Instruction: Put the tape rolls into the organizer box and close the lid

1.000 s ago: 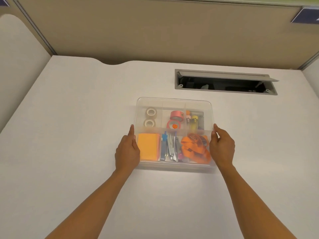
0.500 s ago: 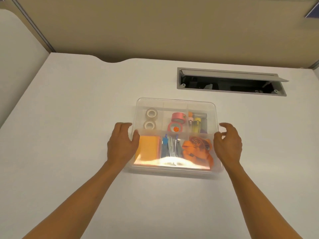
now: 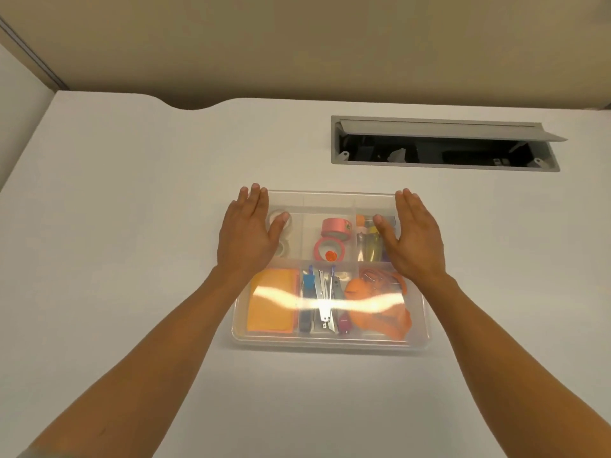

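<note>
The clear organizer box (image 3: 330, 340) lies on the white desk with its transparent lid down over it. Under the lid, two pink tape rolls (image 3: 334, 228) sit in the far middle compartment. Two clear tape rolls (image 3: 283, 247) lie in the far left one, partly hidden by my thumb. My left hand (image 3: 246, 231) lies flat on the lid's far left corner, fingers together and extended. My right hand (image 3: 413, 238) lies flat on the far right corner the same way. Neither hand holds anything.
Near compartments hold an orange pad (image 3: 272, 304), staplers (image 3: 322, 302) and orange clips (image 3: 380, 302). An open grey cable hatch (image 3: 443, 143) is set into the desk behind the box. A beige partition wall rises at the desk's far edge.
Both hands have moved from the box's sides up onto the lid's far corners and flattened out. The view has moved closer to the box.
</note>
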A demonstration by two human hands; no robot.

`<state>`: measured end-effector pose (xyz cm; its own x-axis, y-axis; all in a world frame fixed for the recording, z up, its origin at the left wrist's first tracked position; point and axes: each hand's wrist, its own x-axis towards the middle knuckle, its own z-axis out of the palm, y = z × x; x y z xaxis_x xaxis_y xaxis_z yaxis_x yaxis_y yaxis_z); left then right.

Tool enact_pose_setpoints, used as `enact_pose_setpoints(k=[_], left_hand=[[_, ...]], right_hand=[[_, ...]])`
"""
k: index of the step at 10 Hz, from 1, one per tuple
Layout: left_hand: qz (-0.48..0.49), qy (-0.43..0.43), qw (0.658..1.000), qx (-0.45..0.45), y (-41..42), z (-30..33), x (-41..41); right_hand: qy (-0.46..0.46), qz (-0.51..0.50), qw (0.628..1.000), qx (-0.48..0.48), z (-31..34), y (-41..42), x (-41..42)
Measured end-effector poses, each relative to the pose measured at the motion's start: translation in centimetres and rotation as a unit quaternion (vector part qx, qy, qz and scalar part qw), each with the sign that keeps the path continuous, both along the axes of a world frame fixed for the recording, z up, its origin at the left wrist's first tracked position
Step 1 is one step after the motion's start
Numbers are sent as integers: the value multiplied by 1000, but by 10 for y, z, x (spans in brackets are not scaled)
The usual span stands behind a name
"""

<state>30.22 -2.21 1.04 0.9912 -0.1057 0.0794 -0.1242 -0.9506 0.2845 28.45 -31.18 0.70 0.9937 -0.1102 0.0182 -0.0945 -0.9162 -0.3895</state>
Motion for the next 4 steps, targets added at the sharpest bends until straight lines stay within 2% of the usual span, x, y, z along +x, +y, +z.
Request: enact_pose_setpoints(k=[2, 3, 4], left_hand=[[6, 18, 1000, 2, 0, 5, -2], [7, 18, 1000, -6, 0, 11, -5], [14, -19, 1000, -14, -2, 23, -12]], right_hand=[[-4, -11, 1000, 23, 3, 0, -4], [-28, -34, 996, 72, 8, 0, -9], [-86, -79, 983, 142, 18, -4, -20]])
